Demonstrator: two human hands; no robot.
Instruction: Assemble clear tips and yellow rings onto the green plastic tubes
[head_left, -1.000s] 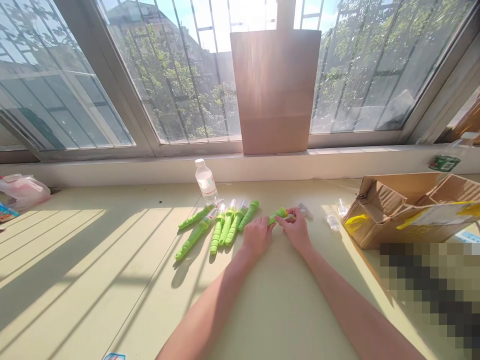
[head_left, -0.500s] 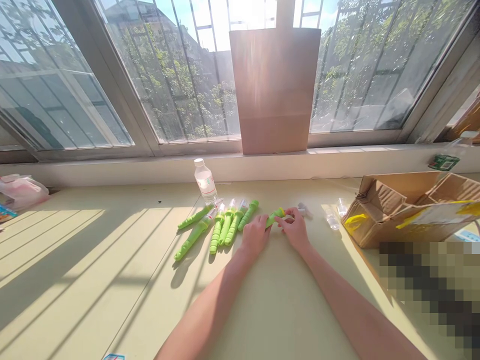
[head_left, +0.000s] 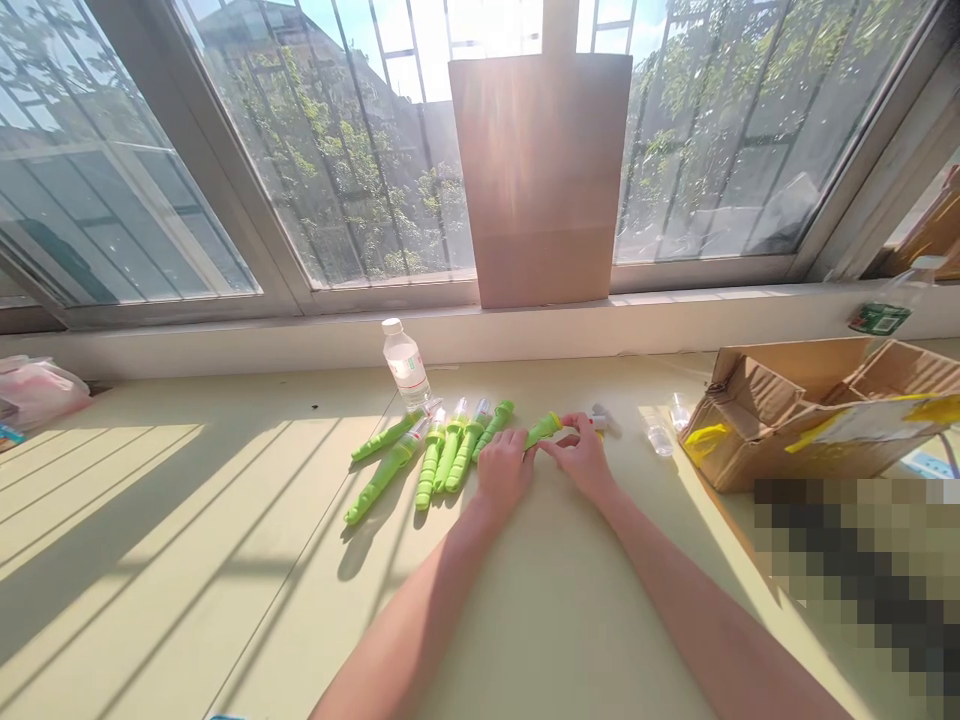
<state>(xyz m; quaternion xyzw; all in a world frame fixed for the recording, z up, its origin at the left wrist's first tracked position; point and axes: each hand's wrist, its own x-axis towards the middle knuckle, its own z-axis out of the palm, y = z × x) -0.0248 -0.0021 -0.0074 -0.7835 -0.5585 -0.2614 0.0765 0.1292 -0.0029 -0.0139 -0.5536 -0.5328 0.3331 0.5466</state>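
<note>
My left hand (head_left: 504, 468) is closed around a green ribbed tube (head_left: 543, 429), whose yellow-green rim points up and right. Just right of that rim, my right hand (head_left: 581, 455) pinches a small clear piece with a red mark (head_left: 596, 423); its fingers partly hide it. Several green tubes with clear tops lie left of my left hand, among them a long one (head_left: 379, 485) and a ribbed one (head_left: 429, 470). One green tube (head_left: 495, 425) lies right behind my left hand. Behind the tubes stands a clear water bottle (head_left: 407, 368) with a white cap.
An open cardboard box (head_left: 810, 430) with yellow tape stands at the right, with clear plastic pieces (head_left: 660, 438) beside it. A cardboard sheet (head_left: 544, 180) leans against the window. A pink plastic bag (head_left: 45, 390) lies far left, and a green-labelled bottle (head_left: 881, 318) far right.
The view has shifted slightly. My right hand has moved a little away from the tube's rim, and the clear piece with the red mark shows more. My left hand keeps its hold.
</note>
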